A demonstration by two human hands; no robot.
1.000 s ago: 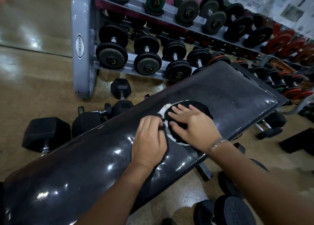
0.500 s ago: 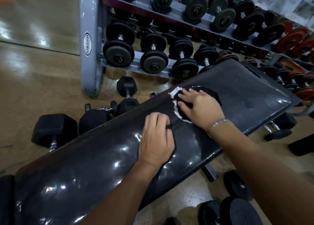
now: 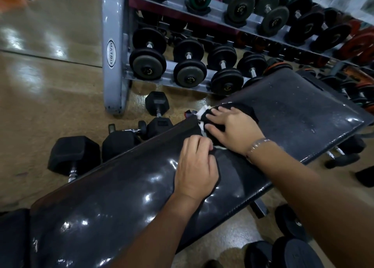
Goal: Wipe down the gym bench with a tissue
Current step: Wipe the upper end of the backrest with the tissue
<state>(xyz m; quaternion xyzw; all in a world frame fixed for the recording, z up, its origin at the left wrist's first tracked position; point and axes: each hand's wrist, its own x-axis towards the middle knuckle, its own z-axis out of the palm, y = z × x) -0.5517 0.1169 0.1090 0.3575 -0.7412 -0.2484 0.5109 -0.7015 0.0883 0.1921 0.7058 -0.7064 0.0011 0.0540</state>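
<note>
The black padded gym bench (image 3: 293, 116) runs diagonally from lower left to upper right, shiny with reflections. My right hand (image 3: 232, 130) lies flat with fingers spread on a dark wad of cloth (image 3: 245, 109) that has white tissue (image 3: 202, 115) showing at its left rim. The wad sits at the bench's far edge. My left hand (image 3: 195, 170) rests mid-bench with its fingers curled, and a dark piece of cloth (image 3: 218, 183) peeks out from under its palm. The two hands are close together, almost touching.
A grey dumbbell rack (image 3: 113, 51) full of round dumbbells stands just behind the bench. Black hex dumbbells (image 3: 73, 158) lie on the floor between rack and bench. More weights (image 3: 299, 253) lie under the bench's near side at lower right. A second pad (image 3: 12, 237) adjoins at lower left.
My right hand has slid the wad away from me across the bench to its far edge. My left hand has stayed near the middle of the pad.
</note>
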